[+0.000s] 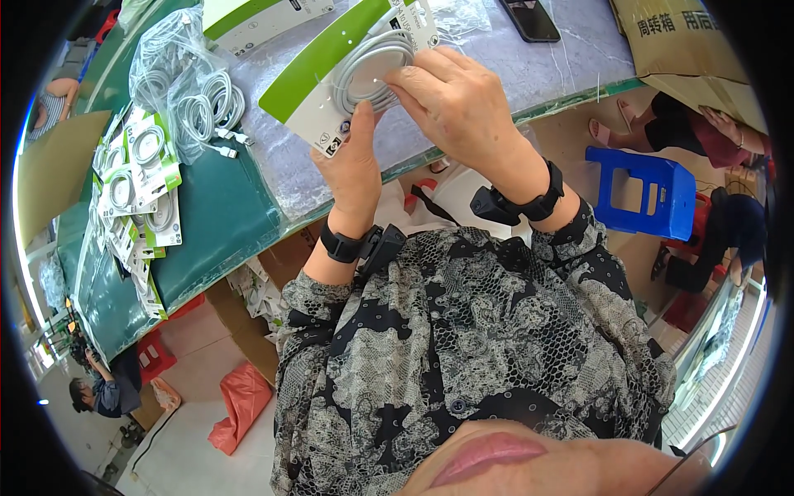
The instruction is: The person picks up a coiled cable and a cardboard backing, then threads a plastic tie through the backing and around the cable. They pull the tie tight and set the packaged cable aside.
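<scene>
A white and green cable packaging card is held up over the work table. A coiled pale grey cable lies against its face. My left hand grips the card's lower edge, with the thumb in front beside the coil. My right hand is closed, its thumb and index finger pinched at the right side of the coil. Whether those fingertips hold the cable itself or a small tie on it is hard to see. Part of the coil is hidden behind the right fingers.
Loose coiled cables and a clear plastic bag lie left on the table, near carded cables. Behind are a green-white box and a phone. A cardboard box and blue stool stand right.
</scene>
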A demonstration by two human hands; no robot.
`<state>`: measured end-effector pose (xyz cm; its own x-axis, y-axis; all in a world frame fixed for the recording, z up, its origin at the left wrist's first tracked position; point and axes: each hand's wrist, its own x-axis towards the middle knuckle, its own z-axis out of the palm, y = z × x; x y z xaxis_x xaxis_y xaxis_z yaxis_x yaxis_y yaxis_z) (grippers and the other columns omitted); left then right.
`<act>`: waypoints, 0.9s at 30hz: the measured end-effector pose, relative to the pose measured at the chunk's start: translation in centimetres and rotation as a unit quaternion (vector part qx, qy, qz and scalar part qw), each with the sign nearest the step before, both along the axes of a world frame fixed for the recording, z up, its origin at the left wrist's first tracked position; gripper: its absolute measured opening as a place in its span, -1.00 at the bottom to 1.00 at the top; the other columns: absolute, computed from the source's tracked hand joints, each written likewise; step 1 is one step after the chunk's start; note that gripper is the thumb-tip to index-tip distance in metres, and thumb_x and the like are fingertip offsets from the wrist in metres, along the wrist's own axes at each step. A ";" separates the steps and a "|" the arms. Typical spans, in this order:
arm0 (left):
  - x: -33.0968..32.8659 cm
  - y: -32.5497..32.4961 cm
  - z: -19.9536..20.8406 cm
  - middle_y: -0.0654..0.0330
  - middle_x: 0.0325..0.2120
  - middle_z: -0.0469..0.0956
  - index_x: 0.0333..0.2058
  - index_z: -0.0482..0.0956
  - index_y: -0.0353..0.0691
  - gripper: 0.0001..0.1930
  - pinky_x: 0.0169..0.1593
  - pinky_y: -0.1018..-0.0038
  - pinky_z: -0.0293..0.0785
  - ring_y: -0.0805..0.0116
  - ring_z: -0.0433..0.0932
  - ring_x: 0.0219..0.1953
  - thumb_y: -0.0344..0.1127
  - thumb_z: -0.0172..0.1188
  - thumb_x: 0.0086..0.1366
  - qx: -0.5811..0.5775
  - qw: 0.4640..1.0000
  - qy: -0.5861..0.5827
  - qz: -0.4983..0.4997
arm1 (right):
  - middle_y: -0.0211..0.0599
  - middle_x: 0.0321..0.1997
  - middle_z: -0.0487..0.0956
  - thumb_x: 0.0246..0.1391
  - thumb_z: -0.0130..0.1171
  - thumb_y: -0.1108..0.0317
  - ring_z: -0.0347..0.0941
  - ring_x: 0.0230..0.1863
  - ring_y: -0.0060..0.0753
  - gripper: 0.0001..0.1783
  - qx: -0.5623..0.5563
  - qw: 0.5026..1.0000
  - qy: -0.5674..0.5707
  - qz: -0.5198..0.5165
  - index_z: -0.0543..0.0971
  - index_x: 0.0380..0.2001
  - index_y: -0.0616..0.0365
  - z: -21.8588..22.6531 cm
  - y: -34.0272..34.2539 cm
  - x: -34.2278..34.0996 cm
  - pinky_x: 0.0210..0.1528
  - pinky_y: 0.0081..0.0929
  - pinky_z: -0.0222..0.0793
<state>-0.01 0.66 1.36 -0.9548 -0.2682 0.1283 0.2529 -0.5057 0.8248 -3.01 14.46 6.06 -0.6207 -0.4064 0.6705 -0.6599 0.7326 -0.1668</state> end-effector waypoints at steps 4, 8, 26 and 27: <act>0.0 0.3 0.2 0.19 -0.26 0.54 -0.13 0.47 -0.37 -0.75 -0.16 0.51 0.54 0.49 0.53 -0.25 -0.52 0.18 0.19 -0.017 0.999 -0.012 0.026 | -0.33 -0.48 0.49 -0.13 0.27 0.43 0.47 -0.40 -0.27 -0.84 0.000 1.000 0.004 0.003 0.58 -0.39 0.13 -0.2 -0.1 -0.1 -0.39 -0.43 0.41; 0.1 -0.1 -0.5 0.28 -0.35 0.56 -0.19 0.52 -0.35 -0.78 -0.29 0.61 0.47 0.58 0.52 -0.34 -0.52 0.21 0.16 -0.113 0.992 -0.019 0.049 | -0.30 -0.47 0.49 -0.13 0.26 0.45 0.46 -0.40 -0.24 -0.85 -0.084 0.996 -0.006 0.006 0.54 -0.41 0.15 -0.3 -0.5 0.0 -0.39 -0.40 0.40; -0.2 -1.2 1.5 0.18 -0.11 0.48 0.04 0.32 -0.31 -0.65 -0.06 0.42 0.52 0.33 0.54 -0.15 -0.49 0.07 0.27 0.084 0.992 -0.067 -0.067 | -0.42 -0.41 0.49 0.13 0.09 0.44 0.41 -0.50 -0.52 -0.90 -0.303 0.948 -0.091 -0.031 0.46 -0.27 0.19 -0.7 3.2 -0.3 -0.47 -0.58 0.34; -0.2 -1.3 1.4 0.16 -0.08 0.47 0.06 0.29 -0.30 -0.63 -0.03 0.37 0.52 0.28 0.54 -0.12 -0.49 0.05 0.29 0.095 0.989 -0.067 -0.088 | -0.42 -0.41 0.49 0.13 0.09 0.44 0.41 -0.50 -0.52 -0.90 -0.303 0.948 -0.091 -0.033 0.46 -0.27 0.19 -1.2 3.5 -0.5 -0.47 -0.58 0.34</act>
